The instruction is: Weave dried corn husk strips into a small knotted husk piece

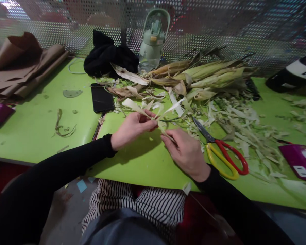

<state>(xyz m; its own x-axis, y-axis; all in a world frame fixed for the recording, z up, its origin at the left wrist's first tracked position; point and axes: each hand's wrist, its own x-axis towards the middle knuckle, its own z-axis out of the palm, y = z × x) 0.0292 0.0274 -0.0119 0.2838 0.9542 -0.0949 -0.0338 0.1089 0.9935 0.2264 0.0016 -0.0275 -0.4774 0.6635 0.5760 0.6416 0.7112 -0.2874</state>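
Observation:
Pale corn husk strips (160, 111) fan out above my fingertips, joined near the middle by what looks like a knot. My left hand (135, 126) pinches this husk piece from the left, thumb and forefinger together. From the right, my right hand (184, 149) is closed on a narrow husk strip that runs down from the same piece. Scissors (211, 139) with one yellow and one red handle lie just right of my right hand, blades slightly apart. Whole corn husks (206, 76) are heaped behind my hands.
Husk scraps (242, 129) spread over the green table (40, 132) to the right. A black phone (102, 97), a dark cloth (109, 56) and a clear bottle (151, 47) stand or lie behind. Brown paper (22, 68) is at left, a black bottle (290, 75) at right.

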